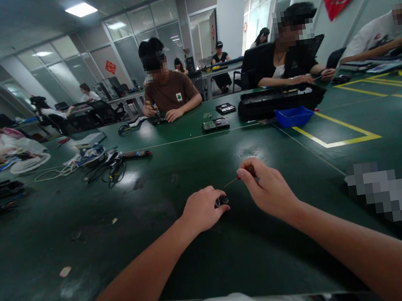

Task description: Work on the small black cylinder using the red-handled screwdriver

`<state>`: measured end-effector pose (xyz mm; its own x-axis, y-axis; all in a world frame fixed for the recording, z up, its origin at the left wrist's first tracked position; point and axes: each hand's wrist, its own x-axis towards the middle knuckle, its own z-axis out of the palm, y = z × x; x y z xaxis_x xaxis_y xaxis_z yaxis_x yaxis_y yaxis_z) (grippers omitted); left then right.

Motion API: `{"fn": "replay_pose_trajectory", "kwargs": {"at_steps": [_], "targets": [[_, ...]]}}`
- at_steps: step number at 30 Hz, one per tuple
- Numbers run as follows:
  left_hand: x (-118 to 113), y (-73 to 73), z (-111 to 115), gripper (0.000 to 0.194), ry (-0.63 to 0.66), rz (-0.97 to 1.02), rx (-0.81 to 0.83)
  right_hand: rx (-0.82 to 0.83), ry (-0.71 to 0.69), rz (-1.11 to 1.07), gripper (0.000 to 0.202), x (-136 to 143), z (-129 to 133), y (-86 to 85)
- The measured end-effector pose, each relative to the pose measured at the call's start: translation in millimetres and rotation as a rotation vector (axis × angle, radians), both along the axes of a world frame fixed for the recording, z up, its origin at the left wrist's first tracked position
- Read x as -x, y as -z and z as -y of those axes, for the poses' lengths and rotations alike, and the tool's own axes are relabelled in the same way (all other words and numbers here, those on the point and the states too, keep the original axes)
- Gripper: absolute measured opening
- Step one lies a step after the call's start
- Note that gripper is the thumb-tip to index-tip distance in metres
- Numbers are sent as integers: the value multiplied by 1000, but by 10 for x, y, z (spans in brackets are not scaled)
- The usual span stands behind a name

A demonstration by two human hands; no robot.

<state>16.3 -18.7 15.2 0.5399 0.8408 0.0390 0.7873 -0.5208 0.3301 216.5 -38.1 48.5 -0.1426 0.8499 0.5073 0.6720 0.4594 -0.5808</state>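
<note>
My left hand (205, 209) is closed around a small black part (223, 200) with a round, lens-like end, low over the green table. The fingers cover most of that part, so its kind does not show. In my right hand (265, 184) is a screwdriver (231, 182) with a thin metal shaft and a reddish handle, mostly hidden by the fingers. Its shaft points left, and the tip is just above and apart from the black part.
Cables (109, 166) lie to the left on the green table (164, 260). Across from me are a hard drive (216, 125), a long black housing (280, 102) and a blue tray (294, 116). A co-worker (172, 90) sits opposite. Yellow tape (352, 140) marks the right side.
</note>
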Motion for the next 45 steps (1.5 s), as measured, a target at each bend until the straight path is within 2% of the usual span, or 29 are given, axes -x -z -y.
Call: {"fn": "replay_pose_trajectory", "kwargs": {"at_steps": [5, 10, 13, 18, 22, 25, 31, 37, 40, 45], "targets": [[-46, 17, -23, 27, -31, -10, 24, -38, 8, 7, 15, -2, -21, 44], [-21, 3, -25, 23, -73, 114, 100, -10, 16, 18, 16, -5, -13, 47], [42, -27, -59, 23, -115, 296, 130, 3, 10, 22, 17, -4, -5, 33], [255, -72, -256, 25, -345, 630, 92, 33, -5, 22, 17, -2, -3, 22], [465, -90, -433, 28, -531, 962, 287, 47, -5, 22, 18, -2, -6, 32], [603, -111, -531, 23, -615, 1212, 434, 45, -6, 25, 18, -6, -2, 42], [861, -213, -658, 22, -688, 1430, 466, 54, -11, 24, 18, -12, 0, 43], [1306, -416, -684, 14, -783, 1617, 432, 43, -22, 15, 17, -5, -12, 31], [1662, -492, -641, 14, -901, 1740, 370, 61, -25, 16, 18, -7, -10, 39], [2295, -595, -481, 24, -1048, 1792, 181, 58, -18, 17, 18, 0, -22, 60]]}}
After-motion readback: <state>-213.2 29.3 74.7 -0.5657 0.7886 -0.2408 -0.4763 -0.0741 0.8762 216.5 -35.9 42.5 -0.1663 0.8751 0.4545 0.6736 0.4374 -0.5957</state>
